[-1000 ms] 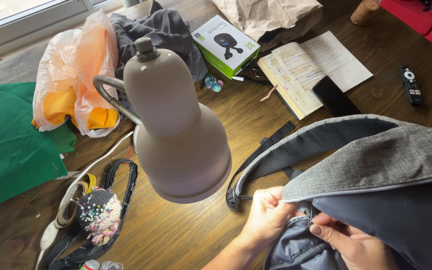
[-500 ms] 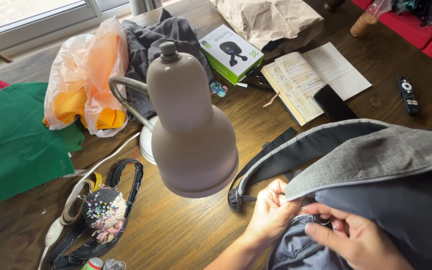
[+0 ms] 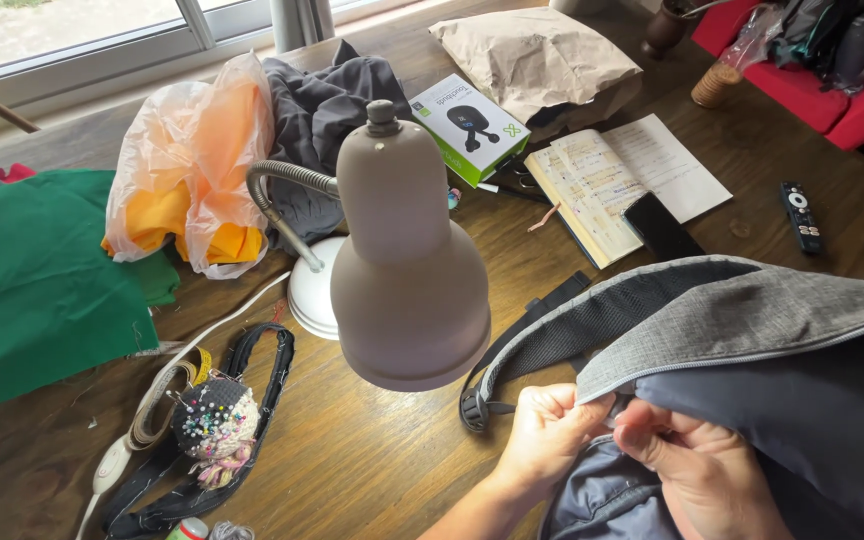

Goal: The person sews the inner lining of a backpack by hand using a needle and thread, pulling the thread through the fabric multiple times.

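A grey woven fabric backpack with a dark blue panel [image 3: 752,340] is lying at the near right corner of the brown wooden desk [image 3: 372,460], its mesh-lined padded strap [image 3: 592,320] arching toward the middle. The left hand [image 3: 547,435] is gripping the grey edge of the bag, its fingers [image 3: 562,405] curling shut on the fabric. The right hand [image 3: 707,470] is sitting just beside it, its fingers [image 3: 652,425] pinching the same edge where the grey cloth is meeting the blue panel; what is lying between the fingertips, perhaps a zip pull, is too small to tell.

Just left of the hands, a pale mauve metal desk lamp with a gooseneck arm [image 3: 402,260] is standing on its round white base and shining down on the wood. Further left, a round dark pincushion stuck with coloured pins [image 3: 214,420] is resting on a black strap [image 3: 252,400], with a white cord switch [image 3: 112,465] near it. A green cloth [image 3: 32,280] is covering the far left side, and a translucent plastic bag holding orange fabric [image 3: 192,170] is lying beside a crumpled dark grey garment [image 3: 327,110]. Behind the lamp, a green-and-white cardboard box [image 3: 467,125] is sitting next to an open handwritten notebook [image 3: 622,175] with a black phone [image 3: 662,225] on it. A crumpled brown paper bag [image 3: 532,55] is lying beyond, and a black remote control [image 3: 802,215] is resting well apart at the right.
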